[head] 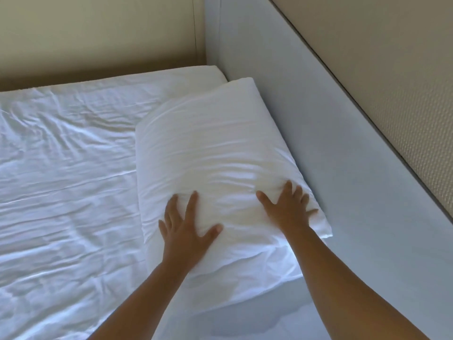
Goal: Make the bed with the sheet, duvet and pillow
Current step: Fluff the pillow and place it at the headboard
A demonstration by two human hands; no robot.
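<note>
Both my hands press flat on the pillow's (208, 153) near end, left hand (186, 229) and right hand (286, 209), fingers spread, grasping nothing; it lies on the sheet (61, 168) by the headboard (331, 143).

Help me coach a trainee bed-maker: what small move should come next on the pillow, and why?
Probably slide both palms toward the far end. The left hand and right hand lie flat, fingers spread, on the near end of the pillow, whose case shows creases ahead of them.
</note>
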